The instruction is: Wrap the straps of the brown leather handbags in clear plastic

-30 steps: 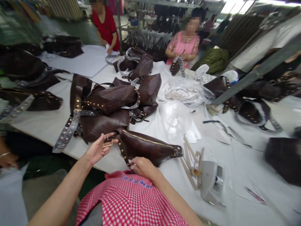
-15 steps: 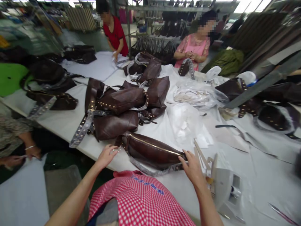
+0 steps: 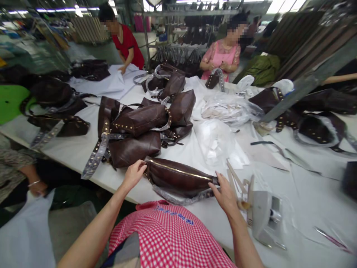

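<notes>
A long dark brown leather bag [image 3: 178, 178] with a gold zip lies flat at the table's near edge, a plastic-wrapped strap under it. My left hand [image 3: 134, 174] is closed on the bag's left end. My right hand [image 3: 224, 191] grips its right end, fingers curled at the tip. Just behind it sits a pile of similar brown studded bags [image 3: 139, 128] with wrapped straps.
A white tool [image 3: 263, 219] and pale wooden sticks [image 3: 237, 182] lie right of the bag. Clear plastic bags [image 3: 228, 109] sit mid-table. More brown bags [image 3: 315, 119] lie at right and at far left. Two people work across the white table [image 3: 306, 193]; another person's arm [image 3: 30, 182] is at left.
One second ago my left hand held a gold buckle and my right was at the strap. Both hands have moved to the bag's two ends, and the bag now lies flat.
</notes>
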Demonstrator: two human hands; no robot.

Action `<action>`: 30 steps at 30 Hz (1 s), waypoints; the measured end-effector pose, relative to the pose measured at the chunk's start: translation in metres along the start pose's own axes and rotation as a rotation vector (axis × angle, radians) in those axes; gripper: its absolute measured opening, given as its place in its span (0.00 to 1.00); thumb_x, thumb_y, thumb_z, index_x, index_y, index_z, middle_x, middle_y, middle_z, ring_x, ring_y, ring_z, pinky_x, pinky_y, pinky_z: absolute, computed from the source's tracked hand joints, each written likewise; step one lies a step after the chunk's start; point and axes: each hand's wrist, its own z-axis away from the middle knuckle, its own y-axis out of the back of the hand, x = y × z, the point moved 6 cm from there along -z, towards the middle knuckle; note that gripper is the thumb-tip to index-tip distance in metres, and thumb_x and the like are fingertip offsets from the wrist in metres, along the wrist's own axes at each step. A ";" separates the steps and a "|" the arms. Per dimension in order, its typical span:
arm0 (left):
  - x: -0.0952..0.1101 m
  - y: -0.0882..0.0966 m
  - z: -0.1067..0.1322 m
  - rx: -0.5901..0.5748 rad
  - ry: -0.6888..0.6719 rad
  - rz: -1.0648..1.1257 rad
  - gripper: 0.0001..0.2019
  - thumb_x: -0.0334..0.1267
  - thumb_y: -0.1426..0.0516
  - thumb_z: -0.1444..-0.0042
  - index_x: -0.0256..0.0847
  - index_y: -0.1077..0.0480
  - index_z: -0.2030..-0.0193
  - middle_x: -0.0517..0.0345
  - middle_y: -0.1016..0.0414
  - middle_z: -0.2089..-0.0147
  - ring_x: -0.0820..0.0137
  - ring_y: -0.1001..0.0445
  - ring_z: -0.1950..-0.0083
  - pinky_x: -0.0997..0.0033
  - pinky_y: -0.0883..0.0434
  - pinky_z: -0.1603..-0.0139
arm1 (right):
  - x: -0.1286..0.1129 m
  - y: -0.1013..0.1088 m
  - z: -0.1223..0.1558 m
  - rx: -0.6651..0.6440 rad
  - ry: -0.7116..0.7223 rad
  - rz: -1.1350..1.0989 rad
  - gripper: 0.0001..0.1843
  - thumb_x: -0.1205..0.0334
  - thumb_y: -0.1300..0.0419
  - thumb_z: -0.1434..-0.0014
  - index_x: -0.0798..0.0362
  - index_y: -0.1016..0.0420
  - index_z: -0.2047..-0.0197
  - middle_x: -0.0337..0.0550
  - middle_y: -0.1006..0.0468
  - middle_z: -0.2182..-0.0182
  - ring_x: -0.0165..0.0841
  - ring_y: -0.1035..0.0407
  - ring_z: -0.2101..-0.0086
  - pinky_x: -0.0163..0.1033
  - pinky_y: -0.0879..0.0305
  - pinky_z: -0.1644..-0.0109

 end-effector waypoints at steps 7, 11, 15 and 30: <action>-0.019 -0.019 -0.013 0.087 0.165 -0.019 0.17 0.53 0.42 0.57 0.41 0.37 0.69 0.57 0.27 0.72 0.64 0.28 0.68 0.68 0.33 0.65 | 0.011 0.007 0.018 -0.006 -0.080 0.007 0.39 0.62 0.49 0.45 0.56 0.55 0.32 0.56 0.33 0.44 0.44 0.38 0.44 0.51 0.39 0.42; -0.011 -0.018 -0.013 0.056 0.135 -0.037 0.14 0.51 0.45 0.54 0.42 0.37 0.72 0.63 0.32 0.78 0.69 0.32 0.75 0.72 0.37 0.71 | 0.028 0.006 0.021 -0.046 -0.174 0.106 0.28 0.67 0.51 0.46 0.57 0.38 0.40 0.53 0.27 0.54 0.42 0.32 0.52 0.47 0.35 0.48; -0.010 -0.016 -0.012 -0.055 0.103 0.064 0.14 0.51 0.45 0.53 0.41 0.35 0.72 0.64 0.33 0.80 0.71 0.36 0.77 0.74 0.41 0.75 | 0.045 0.022 0.013 -0.145 -0.338 0.317 0.18 0.68 0.51 0.45 0.53 0.26 0.54 0.52 0.24 0.61 0.43 0.29 0.60 0.46 0.34 0.57; 0.024 -0.048 0.044 -0.596 -0.118 -0.752 0.11 0.39 0.50 0.44 0.41 0.27 0.62 0.48 0.22 0.62 0.58 0.24 0.58 0.67 0.34 0.60 | -0.199 0.143 -0.170 0.149 0.595 -0.061 0.19 0.67 0.47 0.42 0.52 0.29 0.47 0.48 0.28 0.53 0.37 0.33 0.53 0.40 0.37 0.48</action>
